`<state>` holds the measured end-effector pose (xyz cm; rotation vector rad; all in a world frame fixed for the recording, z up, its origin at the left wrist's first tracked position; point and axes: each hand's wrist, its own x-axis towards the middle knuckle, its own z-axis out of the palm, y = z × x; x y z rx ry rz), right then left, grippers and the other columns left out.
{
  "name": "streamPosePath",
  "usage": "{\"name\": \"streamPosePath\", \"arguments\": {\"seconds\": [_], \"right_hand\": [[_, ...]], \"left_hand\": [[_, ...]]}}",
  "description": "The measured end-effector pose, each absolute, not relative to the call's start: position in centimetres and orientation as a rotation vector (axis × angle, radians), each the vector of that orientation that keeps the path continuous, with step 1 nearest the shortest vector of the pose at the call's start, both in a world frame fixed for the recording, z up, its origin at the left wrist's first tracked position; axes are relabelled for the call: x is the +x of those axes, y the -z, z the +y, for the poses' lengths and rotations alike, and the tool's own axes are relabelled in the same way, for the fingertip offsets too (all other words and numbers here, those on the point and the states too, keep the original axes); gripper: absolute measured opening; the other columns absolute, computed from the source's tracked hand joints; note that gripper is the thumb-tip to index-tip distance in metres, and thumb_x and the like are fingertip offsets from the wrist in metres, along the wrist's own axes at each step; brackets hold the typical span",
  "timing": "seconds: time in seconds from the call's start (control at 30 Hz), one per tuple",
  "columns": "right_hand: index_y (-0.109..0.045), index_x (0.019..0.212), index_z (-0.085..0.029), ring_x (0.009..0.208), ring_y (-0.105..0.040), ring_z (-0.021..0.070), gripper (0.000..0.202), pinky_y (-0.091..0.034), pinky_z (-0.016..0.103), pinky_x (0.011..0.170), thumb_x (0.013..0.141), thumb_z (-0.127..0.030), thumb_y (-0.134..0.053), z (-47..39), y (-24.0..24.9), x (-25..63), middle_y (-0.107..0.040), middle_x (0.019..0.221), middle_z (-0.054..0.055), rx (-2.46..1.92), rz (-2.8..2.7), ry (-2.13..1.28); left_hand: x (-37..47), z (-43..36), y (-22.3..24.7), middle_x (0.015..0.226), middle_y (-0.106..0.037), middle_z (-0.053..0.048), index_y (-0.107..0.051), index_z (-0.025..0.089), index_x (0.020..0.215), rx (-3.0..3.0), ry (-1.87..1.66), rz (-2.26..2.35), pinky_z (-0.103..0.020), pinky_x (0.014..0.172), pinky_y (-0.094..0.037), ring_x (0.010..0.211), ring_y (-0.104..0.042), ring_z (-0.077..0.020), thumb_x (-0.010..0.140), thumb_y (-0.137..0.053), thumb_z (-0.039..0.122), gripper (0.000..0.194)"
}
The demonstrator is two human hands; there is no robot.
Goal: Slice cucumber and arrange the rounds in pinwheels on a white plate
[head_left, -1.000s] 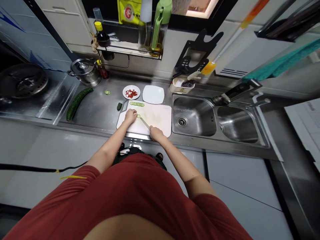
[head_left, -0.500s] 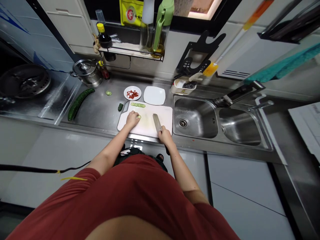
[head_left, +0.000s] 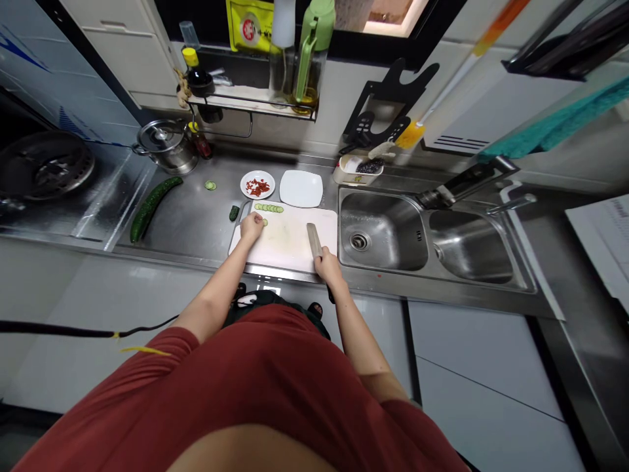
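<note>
My right hand (head_left: 328, 265) grips a kitchen knife (head_left: 313, 239) by its handle; the broad blade points away from me over the right part of the white cutting board (head_left: 289, 252). On the board's left side, my left hand (head_left: 251, 227) has its fingers curled together at a cucumber slice (head_left: 265, 222), which shows at the fingertips. Just beyond that hand lies a row of cucumber slices (head_left: 269, 208) along the far edge. A dark green cucumber end (head_left: 234, 213) rests off the board's left corner.
Behind the board stand a white plate (head_left: 301, 189) and a plate of chopped red pieces (head_left: 257, 185). A whole cucumber (head_left: 153, 208), a few slices (head_left: 210, 185) and a steel pot (head_left: 168, 147) are on the left. The double sink (head_left: 383, 259) adjoins the board's right.
My left hand has slid away from me and slightly left towards the row, the slice at its fingertips moving along. The knife has shifted slightly right, still in my right hand.
</note>
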<state>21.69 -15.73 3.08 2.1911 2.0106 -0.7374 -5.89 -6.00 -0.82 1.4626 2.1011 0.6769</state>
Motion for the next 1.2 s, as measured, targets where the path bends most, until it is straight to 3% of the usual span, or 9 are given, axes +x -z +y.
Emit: {"name": "streamPosePath", "arguments": {"seconds": [0.2, 0.63, 0.93, 1.2], "right_hand": [[-0.046, 0.119, -0.012, 0.091, -0.062, 0.0234, 0.03, -0.041, 0.027, 0.075, 0.093, -0.022, -0.034, -15.6, -2.9, 21.8, -0.065, 0.098, 0.015, 2.18, 2.01, 0.729], [-0.046, 0.118, -0.013, 0.09, -0.062, 0.0235, 0.029, -0.041, 0.028, 0.074, 0.092, -0.022, -0.035, -15.2, -2.8, 21.9, -0.065, 0.096, 0.014, 2.158, 2.015, 0.726], [-0.042, 0.119, -0.014, 0.089, -0.063, 0.0243, 0.029, -0.043, 0.03, 0.074, 0.093, -0.021, -0.034, -15.1, -3.2, 21.3, -0.065, 0.096, 0.014, 2.127, 1.97, 0.745], [-0.037, 0.122, -0.015, 0.09, -0.062, 0.023, 0.03, -0.043, 0.03, 0.074, 0.093, -0.02, -0.035, -15.1, -3.6, 20.8, -0.064, 0.097, 0.013, 2.108, 1.924, 0.786]], "left_hand": [[-7.5, -4.8, 0.5, 0.087, -0.068, -0.007, -0.067, 0.018, 0.095, 1.42, -0.754, 2.226, -0.029, 0.08, -0.041, 0.082, -0.058, -0.0192, 0.074, -0.05, 0.017, 0.027], [-7.5, -4.7, 0.0, 0.093, -0.068, -0.013, -0.069, 0.017, 0.091, 1.613, -0.576, 2.29, -0.033, 0.085, -0.042, 0.091, -0.06, -0.0251, 0.081, -0.048, 0.018, 0.023], [-3.1, -3.4, -0.7, 0.103, -0.063, -0.01, -0.065, 0.018, 0.105, 1.835, -0.59, 2.06, -0.033, 0.09, -0.042, 0.1, -0.057, -0.0231, 0.081, -0.047, 0.016, 0.03], [-0.6, -1.4, -0.6, 0.116, -0.056, -0.015, -0.058, 0.019, 0.122, 1.877, -0.365, 2.0, -0.037, 0.091, -0.04, 0.108, -0.052, -0.0281, 0.083, -0.049, 0.02, 0.04]]}}
